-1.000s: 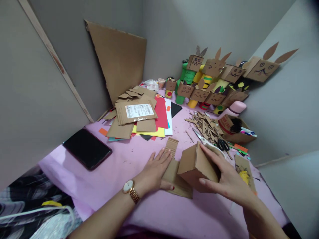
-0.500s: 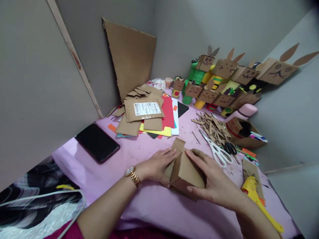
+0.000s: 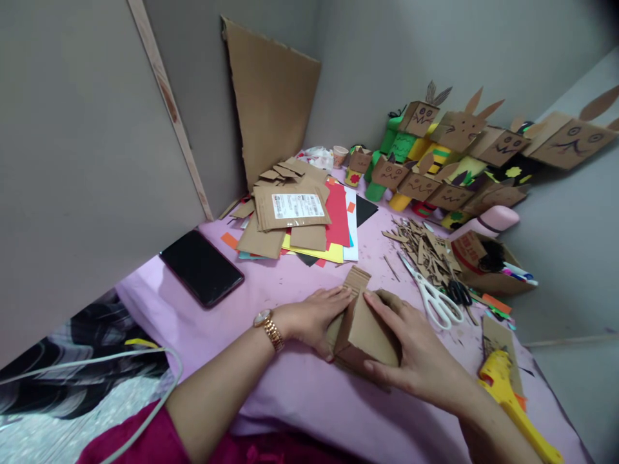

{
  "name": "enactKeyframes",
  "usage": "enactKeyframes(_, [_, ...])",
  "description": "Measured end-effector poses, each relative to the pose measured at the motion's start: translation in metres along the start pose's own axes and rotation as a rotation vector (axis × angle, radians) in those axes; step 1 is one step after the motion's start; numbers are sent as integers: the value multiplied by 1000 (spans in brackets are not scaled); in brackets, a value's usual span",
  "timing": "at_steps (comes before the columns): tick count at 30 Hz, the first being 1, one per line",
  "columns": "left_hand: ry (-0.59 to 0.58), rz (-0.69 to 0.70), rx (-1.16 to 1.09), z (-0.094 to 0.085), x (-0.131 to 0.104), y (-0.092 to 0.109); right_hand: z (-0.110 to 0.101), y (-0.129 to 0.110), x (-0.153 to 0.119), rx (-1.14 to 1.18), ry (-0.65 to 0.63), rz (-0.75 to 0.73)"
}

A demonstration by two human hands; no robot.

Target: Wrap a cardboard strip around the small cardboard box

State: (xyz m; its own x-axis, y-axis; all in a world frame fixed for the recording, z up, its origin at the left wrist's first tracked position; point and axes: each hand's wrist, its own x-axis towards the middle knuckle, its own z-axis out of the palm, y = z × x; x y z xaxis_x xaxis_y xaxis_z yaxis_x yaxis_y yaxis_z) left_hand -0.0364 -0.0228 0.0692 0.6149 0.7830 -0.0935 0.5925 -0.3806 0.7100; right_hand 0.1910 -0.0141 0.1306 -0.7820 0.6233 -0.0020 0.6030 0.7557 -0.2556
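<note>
A small folded cardboard box (image 3: 373,334) rests on the lilac cloth in front of me, with a flap of ribbed cardboard (image 3: 356,278) sticking out at its far end. My right hand (image 3: 409,341) grips the box from the right, fingers over its top and thumb at the near edge. Against the box's left side lies my left hand (image 3: 316,319), its fingers together and pressing on the cardboard flap there. That hand's wrist bears a gold watch (image 3: 269,328). Whatever is under the palms is hidden.
A black phone (image 3: 202,267) lies at left. Cardboard and coloured paper (image 3: 338,216) are piled behind. White scissors (image 3: 432,299), cardboard scraps (image 3: 420,248) and a yellow glue gun (image 3: 512,399) lie at right. Several cardboard animal figures (image 3: 459,132) stand along the back wall.
The whole view has shifted, so the surroundings sit slightly farther right. Both hands keep nearly the same hold on the box.
</note>
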Motion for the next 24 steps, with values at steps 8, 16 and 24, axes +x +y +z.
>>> enactKeyframes(8, [-20, 11, -3, 0, 1, -2, 2, -4, -1, -24, -4, -13])
enactKeyframes(16, [-35, -10, 4, 0, 1, -2, 3, -3, -1, -1, -14, -47])
enactKeyframes(24, [-28, -15, 7, -2, 0, 0, 3, -6, -2, -1, 7, -39])
